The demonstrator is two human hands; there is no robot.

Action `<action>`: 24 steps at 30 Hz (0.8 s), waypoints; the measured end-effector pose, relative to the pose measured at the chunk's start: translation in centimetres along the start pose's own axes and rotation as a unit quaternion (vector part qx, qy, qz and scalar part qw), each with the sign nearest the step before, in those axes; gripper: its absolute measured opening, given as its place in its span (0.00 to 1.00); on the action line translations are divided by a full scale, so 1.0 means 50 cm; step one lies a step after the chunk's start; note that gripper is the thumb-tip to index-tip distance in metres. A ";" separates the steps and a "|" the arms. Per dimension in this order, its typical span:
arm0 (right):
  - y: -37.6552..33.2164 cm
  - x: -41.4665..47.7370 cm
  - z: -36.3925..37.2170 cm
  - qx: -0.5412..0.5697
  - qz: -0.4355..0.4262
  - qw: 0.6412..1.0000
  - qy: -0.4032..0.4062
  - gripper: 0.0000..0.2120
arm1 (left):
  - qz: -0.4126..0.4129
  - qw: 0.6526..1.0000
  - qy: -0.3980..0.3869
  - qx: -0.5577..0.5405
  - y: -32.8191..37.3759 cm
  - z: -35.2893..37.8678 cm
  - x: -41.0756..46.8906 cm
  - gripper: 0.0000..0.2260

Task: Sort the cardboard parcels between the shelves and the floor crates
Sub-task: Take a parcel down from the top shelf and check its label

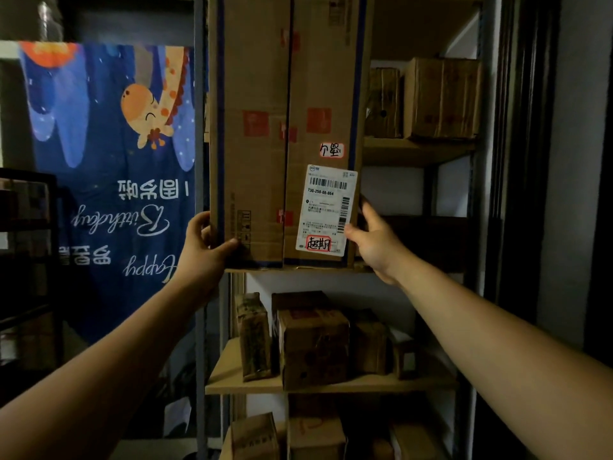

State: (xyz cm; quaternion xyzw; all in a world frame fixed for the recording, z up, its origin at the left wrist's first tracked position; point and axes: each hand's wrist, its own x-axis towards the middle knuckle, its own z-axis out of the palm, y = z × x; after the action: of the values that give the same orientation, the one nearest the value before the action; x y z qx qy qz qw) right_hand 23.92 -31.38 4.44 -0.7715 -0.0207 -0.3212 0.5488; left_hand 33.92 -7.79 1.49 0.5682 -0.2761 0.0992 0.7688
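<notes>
A tall flat cardboard parcel (265,134) with blue edge stripes, red marks and a white shipping label stands upright at the front of a shelf (408,151). My left hand (205,247) grips its lower left edge, thumb across the front face. On the lower right edge my right hand (373,240) holds it, thumb on the label's edge and fingers behind. The parcel's bottom rests at the shelf board's front lip.
Smaller cardboard boxes (441,97) sit on the upper right shelf, several more (313,346) on the shelf below and the bottom one. A blue birthday banner (109,167) hangs at left. A dark rack (26,260) stands far left.
</notes>
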 end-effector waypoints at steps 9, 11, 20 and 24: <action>0.005 0.003 0.009 -0.004 -0.005 1.000 -0.009 0.26 | 0.001 1.000 -0.001 0.004 0.008 -0.001 -0.009 0.23; 0.002 0.004 0.007 0.001 -0.003 1.000 -0.011 0.26 | 0.000 1.000 0.000 0.008 0.009 0.002 -0.007 0.22; -0.024 0.016 -0.011 0.010 -0.021 1.000 0.004 0.28 | 0.001 0.999 -0.004 0.035 0.019 0.021 0.012 0.27; -0.033 0.027 -0.022 0.017 -0.038 0.999 0.007 0.27 | 0.003 0.999 -0.013 0.047 0.025 0.033 0.016 0.29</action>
State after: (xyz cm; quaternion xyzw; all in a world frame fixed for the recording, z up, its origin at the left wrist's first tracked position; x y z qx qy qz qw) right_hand 23.83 -32.10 6.75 -0.7585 -0.0520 -0.3465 0.5495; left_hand 33.50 -9.06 3.27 0.6040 -0.2832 0.1067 0.7373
